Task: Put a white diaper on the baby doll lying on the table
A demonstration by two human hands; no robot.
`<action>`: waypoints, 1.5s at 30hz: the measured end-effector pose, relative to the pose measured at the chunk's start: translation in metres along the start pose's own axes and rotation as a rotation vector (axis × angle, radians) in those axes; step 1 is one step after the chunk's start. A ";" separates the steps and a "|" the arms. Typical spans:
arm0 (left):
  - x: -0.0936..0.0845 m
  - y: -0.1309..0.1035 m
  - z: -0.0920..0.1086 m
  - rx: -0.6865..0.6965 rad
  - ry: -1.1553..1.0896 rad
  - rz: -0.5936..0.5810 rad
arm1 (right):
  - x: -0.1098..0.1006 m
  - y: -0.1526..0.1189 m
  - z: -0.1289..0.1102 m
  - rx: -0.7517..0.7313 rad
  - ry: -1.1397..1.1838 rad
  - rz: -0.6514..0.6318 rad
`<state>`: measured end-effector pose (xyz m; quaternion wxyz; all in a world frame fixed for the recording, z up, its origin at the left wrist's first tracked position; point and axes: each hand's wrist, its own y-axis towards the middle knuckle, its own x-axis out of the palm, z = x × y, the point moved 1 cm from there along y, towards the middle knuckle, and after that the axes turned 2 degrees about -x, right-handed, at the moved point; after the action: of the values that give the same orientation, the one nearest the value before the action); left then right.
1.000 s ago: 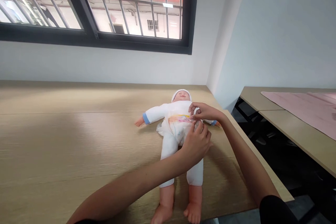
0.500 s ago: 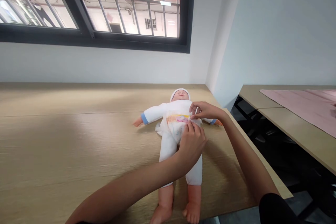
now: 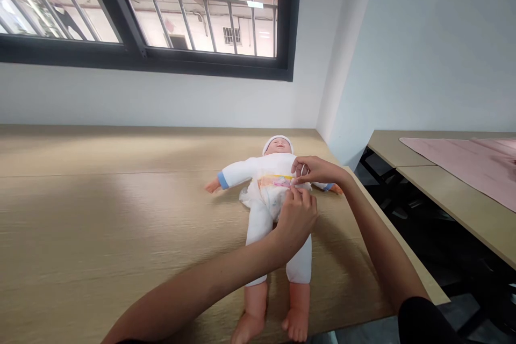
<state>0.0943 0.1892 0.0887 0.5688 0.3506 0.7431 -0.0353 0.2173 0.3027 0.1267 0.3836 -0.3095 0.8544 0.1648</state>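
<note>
A baby doll (image 3: 258,223) in a white suit with blue cuffs lies on its back, head away from me and bare feet toward me. Around its waist is a white diaper (image 3: 264,188) with a coloured front band. My left hand (image 3: 297,217) is closed at the right side of that band, its fingertips pressed on the diaper's front. Just above it, my right hand (image 3: 316,170) pinches at the diaper's right upper edge. The fingers of both hands cover the fastening spot there, so the small piece between them is partly hidden.
The doll rests on a wooden table (image 3: 121,236) near its right edge. A barred window (image 3: 201,16) is in the wall behind. To the right, past a gap, stands another table (image 3: 427,172) with a pink mat (image 3: 471,158).
Both hands stay at the same place on the diaper, with hardly any finger movement. The whole view shifts very slightly.
</note>
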 end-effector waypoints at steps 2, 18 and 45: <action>0.000 0.000 0.000 0.006 0.010 -0.006 | 0.004 0.002 0.001 -0.012 0.002 -0.024; 0.000 0.000 0.001 0.022 0.027 -0.047 | -0.004 -0.006 -0.011 0.003 -0.049 0.019; -0.002 -0.002 0.002 0.018 0.018 -0.046 | -0.002 0.001 0.007 0.027 -0.088 0.040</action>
<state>0.0948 0.1862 0.0888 0.5579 0.3389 0.7558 -0.0520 0.2214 0.3082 0.1242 0.4215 -0.2795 0.8448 0.1746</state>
